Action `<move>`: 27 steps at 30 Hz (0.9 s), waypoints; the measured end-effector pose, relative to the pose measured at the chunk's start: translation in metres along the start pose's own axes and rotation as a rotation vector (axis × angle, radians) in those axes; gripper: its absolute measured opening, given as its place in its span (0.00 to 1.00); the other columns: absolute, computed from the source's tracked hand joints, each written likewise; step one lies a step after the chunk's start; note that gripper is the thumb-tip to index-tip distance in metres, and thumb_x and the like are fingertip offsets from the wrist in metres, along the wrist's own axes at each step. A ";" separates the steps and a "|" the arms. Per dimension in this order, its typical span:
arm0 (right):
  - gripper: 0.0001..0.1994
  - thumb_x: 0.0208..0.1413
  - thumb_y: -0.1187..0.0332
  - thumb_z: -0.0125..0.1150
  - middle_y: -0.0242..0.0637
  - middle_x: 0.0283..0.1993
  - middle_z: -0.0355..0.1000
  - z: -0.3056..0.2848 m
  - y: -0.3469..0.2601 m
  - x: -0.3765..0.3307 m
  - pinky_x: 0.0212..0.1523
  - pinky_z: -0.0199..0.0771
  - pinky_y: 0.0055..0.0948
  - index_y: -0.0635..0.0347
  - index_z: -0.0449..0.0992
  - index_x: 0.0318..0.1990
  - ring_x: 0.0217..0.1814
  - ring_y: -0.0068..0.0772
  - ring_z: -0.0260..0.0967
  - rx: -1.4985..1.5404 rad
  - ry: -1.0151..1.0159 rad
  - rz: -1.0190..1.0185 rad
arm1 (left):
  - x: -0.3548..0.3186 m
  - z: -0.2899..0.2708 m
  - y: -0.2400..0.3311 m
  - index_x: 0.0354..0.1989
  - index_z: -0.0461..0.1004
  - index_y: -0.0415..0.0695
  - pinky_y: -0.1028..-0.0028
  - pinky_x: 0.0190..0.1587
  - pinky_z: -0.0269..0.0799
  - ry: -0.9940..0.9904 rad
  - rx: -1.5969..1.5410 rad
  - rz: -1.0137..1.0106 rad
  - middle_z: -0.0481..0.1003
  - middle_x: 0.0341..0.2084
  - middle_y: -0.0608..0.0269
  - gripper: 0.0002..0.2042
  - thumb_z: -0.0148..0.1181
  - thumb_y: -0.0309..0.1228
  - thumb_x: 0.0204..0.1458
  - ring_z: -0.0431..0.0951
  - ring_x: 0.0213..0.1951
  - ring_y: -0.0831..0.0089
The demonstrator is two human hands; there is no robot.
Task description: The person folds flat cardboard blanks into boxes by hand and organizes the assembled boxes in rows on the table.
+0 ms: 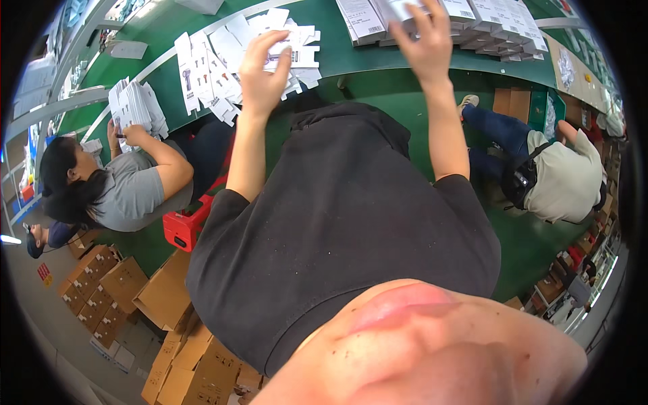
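My left hand (265, 77) is over a loose pile of flat white carton blanks (223, 57) on the green table. Its thumb and fingers are apart in a curve, and nothing shows held between them. Further right, my right hand (428, 50) reaches to the far side with its fingers spread. Its fingertips are at a blurred white box (398, 9) on the stacked boxes. Whether they touch that box I cannot tell. Rows of folded white boxes (496, 23) with printed labels lie to the right of this hand.
On my left a seated person in grey (135, 179) handles a stack of white blanks (138, 108). To the right another person (563, 172) bends toward a brown carton (511, 102). A red stool (187, 226) and brown cartons (196, 371) stand behind on the left.
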State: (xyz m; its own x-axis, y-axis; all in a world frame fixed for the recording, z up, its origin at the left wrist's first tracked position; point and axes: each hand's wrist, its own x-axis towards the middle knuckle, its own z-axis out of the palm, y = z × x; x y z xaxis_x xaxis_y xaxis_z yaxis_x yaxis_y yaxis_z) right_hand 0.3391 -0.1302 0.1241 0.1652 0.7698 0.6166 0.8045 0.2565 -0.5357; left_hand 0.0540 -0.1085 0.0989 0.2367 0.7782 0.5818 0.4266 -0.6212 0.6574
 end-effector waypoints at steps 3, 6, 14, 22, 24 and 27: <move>0.15 0.47 0.74 0.67 0.44 0.54 0.70 0.016 0.066 -0.004 0.65 0.60 0.49 0.59 0.78 0.44 0.57 0.55 0.66 0.560 0.260 -0.046 | 0.018 -0.028 0.041 0.45 0.77 0.38 0.63 0.52 0.74 0.041 -0.478 0.003 0.79 0.43 0.50 0.13 0.60 0.15 0.49 0.78 0.45 0.59; 0.13 0.48 0.73 0.66 0.43 0.53 0.72 -0.002 0.013 0.007 0.67 0.58 0.53 0.57 0.78 0.43 0.58 0.54 0.67 -0.127 0.254 -0.136 | 0.037 -0.054 0.071 0.54 0.73 0.38 0.54 0.53 0.74 -0.018 -0.724 0.383 0.78 0.46 0.42 0.17 0.52 0.31 0.59 0.78 0.49 0.52; 0.29 0.59 0.41 0.58 0.41 0.63 0.68 -0.044 -0.101 -0.013 0.65 0.62 0.59 0.52 0.72 0.58 0.64 0.55 0.65 0.488 0.280 -0.639 | 0.063 -0.040 0.166 0.66 0.64 0.59 0.59 0.72 0.50 0.589 -1.213 0.586 0.71 0.60 0.66 0.28 0.45 0.59 0.64 0.68 0.63 0.68; 0.27 0.59 0.44 0.58 0.42 0.61 0.68 -0.041 -0.105 -0.019 0.64 0.63 0.57 0.53 0.72 0.58 0.63 0.54 0.65 0.554 0.308 -0.565 | 0.071 0.020 0.171 0.66 0.64 0.59 0.58 0.71 0.50 0.529 -1.238 0.587 0.71 0.60 0.65 0.27 0.44 0.57 0.64 0.68 0.63 0.67; 0.27 0.59 0.45 0.57 0.42 0.61 0.68 -0.040 -0.105 -0.019 0.64 0.63 0.56 0.54 0.72 0.57 0.62 0.53 0.66 0.608 0.293 -0.560 | 0.067 0.041 0.182 0.66 0.65 0.58 0.58 0.71 0.51 0.542 -1.208 0.594 0.71 0.60 0.65 0.27 0.44 0.57 0.64 0.67 0.64 0.67; 0.26 0.59 0.46 0.57 0.42 0.60 0.69 -0.037 -0.116 -0.012 0.64 0.63 0.55 0.54 0.72 0.57 0.62 0.53 0.66 0.671 0.281 -0.539 | 0.058 0.045 0.200 0.65 0.65 0.58 0.58 0.71 0.51 0.546 -1.182 0.596 0.70 0.60 0.64 0.26 0.44 0.56 0.64 0.67 0.64 0.66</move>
State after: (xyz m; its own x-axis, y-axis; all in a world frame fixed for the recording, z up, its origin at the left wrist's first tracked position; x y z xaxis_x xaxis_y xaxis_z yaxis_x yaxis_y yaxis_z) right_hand 0.2644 -0.1909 0.2001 0.0662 0.2981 0.9522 0.3255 0.8957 -0.3030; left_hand 0.1922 -0.1835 0.2420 -0.3565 0.4144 0.8374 -0.6433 -0.7588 0.1017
